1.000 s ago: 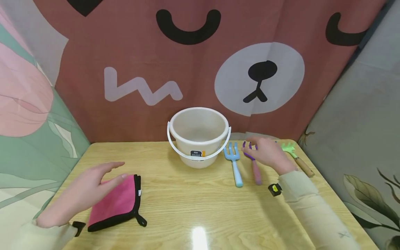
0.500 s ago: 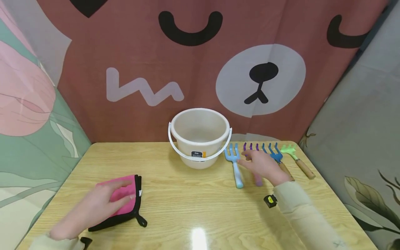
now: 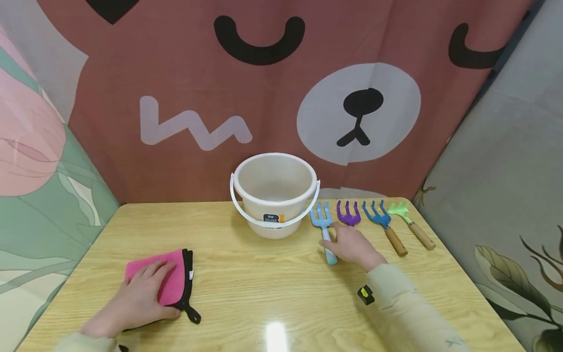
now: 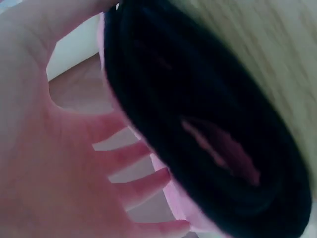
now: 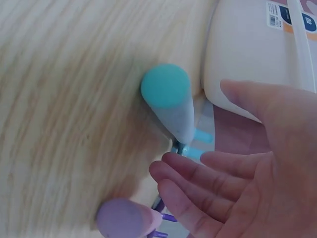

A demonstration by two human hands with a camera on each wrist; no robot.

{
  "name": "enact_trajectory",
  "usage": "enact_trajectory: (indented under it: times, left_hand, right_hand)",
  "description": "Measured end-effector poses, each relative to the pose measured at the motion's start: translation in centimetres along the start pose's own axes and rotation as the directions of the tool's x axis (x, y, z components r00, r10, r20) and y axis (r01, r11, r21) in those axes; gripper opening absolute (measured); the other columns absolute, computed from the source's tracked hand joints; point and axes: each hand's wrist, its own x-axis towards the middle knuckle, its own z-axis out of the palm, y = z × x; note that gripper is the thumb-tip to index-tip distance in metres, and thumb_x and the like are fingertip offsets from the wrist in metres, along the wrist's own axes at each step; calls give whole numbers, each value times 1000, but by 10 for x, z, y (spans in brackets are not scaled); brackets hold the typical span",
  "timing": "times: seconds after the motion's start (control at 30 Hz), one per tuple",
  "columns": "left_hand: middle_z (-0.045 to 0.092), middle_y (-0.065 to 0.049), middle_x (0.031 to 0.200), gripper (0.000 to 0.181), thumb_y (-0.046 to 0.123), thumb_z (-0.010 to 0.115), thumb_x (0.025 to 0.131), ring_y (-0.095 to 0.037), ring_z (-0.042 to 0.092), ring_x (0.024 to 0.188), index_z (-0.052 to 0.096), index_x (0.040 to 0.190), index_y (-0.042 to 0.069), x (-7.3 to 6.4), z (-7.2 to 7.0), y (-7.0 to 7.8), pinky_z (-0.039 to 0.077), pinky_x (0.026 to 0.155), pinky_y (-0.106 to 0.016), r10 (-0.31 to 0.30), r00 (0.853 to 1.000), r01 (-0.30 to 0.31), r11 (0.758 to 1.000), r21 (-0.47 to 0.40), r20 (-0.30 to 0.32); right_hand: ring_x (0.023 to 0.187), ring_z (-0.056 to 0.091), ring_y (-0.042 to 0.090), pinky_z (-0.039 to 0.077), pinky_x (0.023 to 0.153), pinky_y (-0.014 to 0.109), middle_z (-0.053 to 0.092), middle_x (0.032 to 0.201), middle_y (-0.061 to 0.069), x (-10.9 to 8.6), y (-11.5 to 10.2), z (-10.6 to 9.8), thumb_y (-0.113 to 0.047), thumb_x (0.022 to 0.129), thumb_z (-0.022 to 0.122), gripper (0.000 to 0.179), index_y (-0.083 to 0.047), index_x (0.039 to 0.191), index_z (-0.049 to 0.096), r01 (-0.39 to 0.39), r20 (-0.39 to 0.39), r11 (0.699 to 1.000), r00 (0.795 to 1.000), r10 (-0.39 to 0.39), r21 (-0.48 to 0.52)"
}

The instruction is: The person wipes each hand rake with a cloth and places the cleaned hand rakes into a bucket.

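Note:
My left hand rests on a folded pink cloth with black trim and a hanging loop. In the left wrist view its fingers lie spread over the pink top, beside the thick black edge. My right hand hovers over a light blue hand fork, thumb on the left of the handle and fingers on the right. A gap shows between hand and handle in the right wrist view. Right of it lies a purple hand fork, its pinkish handle hidden by the hand in the head view.
A white bucket with its bail hanging forward stands at the table's back, just left of the tools. Farther right lie a blue hand fork and a green rake, both wooden-handled. A printed curtain hangs behind the table.
My left hand has come down onto the cloth. The right hand has moved left and nearer, from above the purple fork to the light blue fork's handle, uncovering the blue fork.

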Motion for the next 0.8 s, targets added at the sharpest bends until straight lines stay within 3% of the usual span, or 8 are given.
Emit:
enact_trajectory:
  times: [0.1,0.33,0.47,0.63,0.73,0.8]
  left_hand:
    - [51,-28,139,110,56,90,53,-53,45,123,54,138,-3,3,4,1,35,92,-78,3,1000,-3,1000,15,-21]
    - [53,-27,131,90,42,87,62,-53,48,115,55,133,-4,12,7,6,43,84,-72,-29,999,30,999,19,-39]
    - [55,-25,126,76,33,83,67,-51,51,110,59,128,-2,16,8,4,47,78,-69,-30,998,33,999,35,-61]
    - [59,-25,120,56,22,81,75,-50,55,106,63,122,-5,17,7,5,48,84,-65,0,994,5,999,50,-108]
    - [66,-21,107,35,14,78,82,-46,62,99,65,110,-4,16,5,5,50,85,-61,21,991,-19,1000,13,-131]
    - [68,-17,96,25,8,77,85,-40,67,91,64,104,-3,16,1,4,53,82,-58,23,990,-27,999,-24,-142]
  right_hand:
    - [84,66,31,50,93,54,61,71,8,0,-2,3,-40,96,68,71,13,140,50,-10,-6,1000,1000,10,-14]
    - [95,66,38,53,87,54,66,110,27,-1,-7,8,-40,96,69,70,17,131,50,-76,-26,997,997,75,-32]
    - [80,65,32,55,77,50,65,94,20,0,-8,11,-38,95,70,62,16,119,51,-97,-27,995,995,96,-35]
    - [68,61,27,56,66,47,60,79,14,1,-9,14,-39,96,69,62,16,116,48,-146,3,988,989,146,-41]
    - [68,61,26,56,70,48,59,77,13,1,-8,18,-38,96,69,62,16,119,48,-160,13,986,987,161,-47]
    - [70,63,28,54,81,50,60,78,13,2,-7,21,-37,97,69,65,18,124,46,-153,17,987,988,154,-55]
